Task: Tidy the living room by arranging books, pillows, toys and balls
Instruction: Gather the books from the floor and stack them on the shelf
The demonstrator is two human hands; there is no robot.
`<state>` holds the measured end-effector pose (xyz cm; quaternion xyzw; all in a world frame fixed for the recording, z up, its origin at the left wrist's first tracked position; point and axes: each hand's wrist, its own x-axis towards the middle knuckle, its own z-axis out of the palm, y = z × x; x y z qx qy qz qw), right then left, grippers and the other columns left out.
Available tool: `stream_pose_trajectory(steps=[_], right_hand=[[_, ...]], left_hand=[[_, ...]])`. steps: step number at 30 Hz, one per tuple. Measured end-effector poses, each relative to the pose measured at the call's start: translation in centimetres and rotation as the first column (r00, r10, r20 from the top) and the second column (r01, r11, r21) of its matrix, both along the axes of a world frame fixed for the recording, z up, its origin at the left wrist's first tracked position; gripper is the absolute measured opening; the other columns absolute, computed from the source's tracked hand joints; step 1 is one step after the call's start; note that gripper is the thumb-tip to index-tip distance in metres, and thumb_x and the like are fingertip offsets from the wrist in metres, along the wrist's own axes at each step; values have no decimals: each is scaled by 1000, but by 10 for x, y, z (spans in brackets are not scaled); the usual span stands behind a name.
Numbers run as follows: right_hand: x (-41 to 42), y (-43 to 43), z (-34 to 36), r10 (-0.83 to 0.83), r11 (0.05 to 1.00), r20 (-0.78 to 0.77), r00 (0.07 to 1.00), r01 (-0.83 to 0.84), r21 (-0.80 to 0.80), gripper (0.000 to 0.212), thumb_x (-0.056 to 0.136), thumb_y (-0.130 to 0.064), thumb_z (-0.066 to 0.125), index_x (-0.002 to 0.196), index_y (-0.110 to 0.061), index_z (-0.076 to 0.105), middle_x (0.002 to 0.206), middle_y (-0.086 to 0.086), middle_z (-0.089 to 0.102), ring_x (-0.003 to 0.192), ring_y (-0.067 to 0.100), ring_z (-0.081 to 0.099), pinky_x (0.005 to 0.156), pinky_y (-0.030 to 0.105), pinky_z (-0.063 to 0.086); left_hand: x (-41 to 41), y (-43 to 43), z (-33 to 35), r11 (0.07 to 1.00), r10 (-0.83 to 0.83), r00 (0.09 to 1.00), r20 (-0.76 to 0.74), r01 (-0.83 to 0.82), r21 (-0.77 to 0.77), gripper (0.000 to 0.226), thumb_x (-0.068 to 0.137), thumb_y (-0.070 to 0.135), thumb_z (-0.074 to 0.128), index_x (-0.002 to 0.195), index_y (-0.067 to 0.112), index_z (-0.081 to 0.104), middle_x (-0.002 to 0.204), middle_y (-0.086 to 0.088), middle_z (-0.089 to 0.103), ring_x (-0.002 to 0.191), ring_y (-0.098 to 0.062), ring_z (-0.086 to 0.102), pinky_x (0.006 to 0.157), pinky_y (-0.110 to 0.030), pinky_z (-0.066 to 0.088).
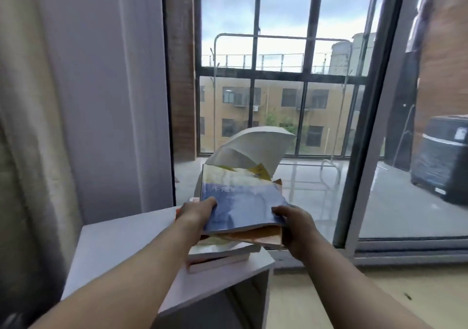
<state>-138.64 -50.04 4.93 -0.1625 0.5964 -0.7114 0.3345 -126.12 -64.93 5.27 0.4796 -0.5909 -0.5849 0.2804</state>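
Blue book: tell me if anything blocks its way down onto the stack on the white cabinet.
Nothing visible does. The left hand and right hand hold the blue book directly over an orange book and the stack. An open book with fanned pages stands behind, not underneath.

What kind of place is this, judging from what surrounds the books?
Probably a living room in a flat. A long curtain hangs at the left, a tall glass door faces a balcony, and the left hand and right hand hold a blue book over a white cabinet.
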Motion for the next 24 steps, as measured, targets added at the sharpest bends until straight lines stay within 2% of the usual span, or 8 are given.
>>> stream_pose_trajectory(steps=[2, 4, 6, 9, 12, 15, 18, 24], right_hand=[[21, -31, -2, 80, 997, 14, 997, -80, 7, 17, 88, -4, 53, 104, -7, 55, 103, 24, 59, 85, 37, 60, 77, 44, 53], [39, -57, -8, 138, 990, 37, 990, -138, 15, 24, 87, -2, 55, 111, -4, 54, 102, 24, 60, 84, 36, 61, 76, 44, 53], [61, -82, -16, 186, 982, 67, 980, -186, -11, 37, 86, 1, 57, 122, -6, 50, 104, 22, 60, 83, 35, 62, 68, 40, 54], [91, -110, -32, 214, 977, 42, 976, -213, -34, 62, 83, 9, 56, 136, -17, 40, 120, 16, 55, 97, 34, 61, 72, 38, 56], [113, -123, -56, 333, 939, -134, 933, -314, 141, 56, 84, 9, 51, 135, -15, 44, 116, 11, 54, 89, 23, 58, 61, 22, 53], [127, -137, -84, 572, 779, -485, 661, -254, 573, 37, 89, -7, 53, 125, -15, 55, 138, 7, 41, 115, 23, 47, 93, 33, 47], [131, -139, -86, 685, 683, -618, 386, -45, 729, 30, 92, -22, 49, 120, -21, 57, 142, 2, 28, 130, 25, 31, 108, 43, 29], [121, -137, -82, 781, 581, -560, 278, 6, 814, 37, 92, -41, 46, 129, -35, 49, 144, 1, 28, 135, 29, 20, 106, 46, 20]], left_hand=[[33, -19, -2, 994, 109, 994, 24, -108, -9, 31, 73, 36, 64, 88, 9, 61, 97, -15, 67, 84, -34, 66, 69, -40, 58], [60, -34, -9, 982, 190, 981, 24, -190, -16, 30, 78, 32, 63, 94, 7, 62, 95, -14, 67, 75, -30, 65, 51, -30, 52], [87, -44, -17, 960, 280, 960, 30, -279, -11, 34, 79, 33, 63, 100, 6, 64, 95, -13, 68, 73, -29, 65, 48, -26, 47], [120, -57, -35, 918, 396, 911, 112, -391, -65, 45, 77, 37, 65, 107, 5, 61, 100, -13, 65, 86, -32, 63, 65, -29, 51], [138, -65, -63, 966, 252, 924, 289, -226, -123, 63, 77, 32, 67, 130, 9, 41, 125, -16, 55, 108, -33, 56, 91, -33, 47], [142, -64, -92, 994, -6, 757, 653, 74, -76, 87, 88, 41, 56, 149, 24, -5, 152, -23, 12, 138, -37, 24, 110, -36, 27], [141, -65, -92, 987, -62, 689, 722, 148, -56, 77, 92, 47, 47, 149, 31, -1, 151, -19, -1, 140, -37, 16, 114, -39, 19], [139, -68, -97, 953, -77, 570, 818, 284, -109, 62, 95, 53, 34, 148, 40, 5, 154, -17, -18, 144, -38, 0, 118, -46, 10]])
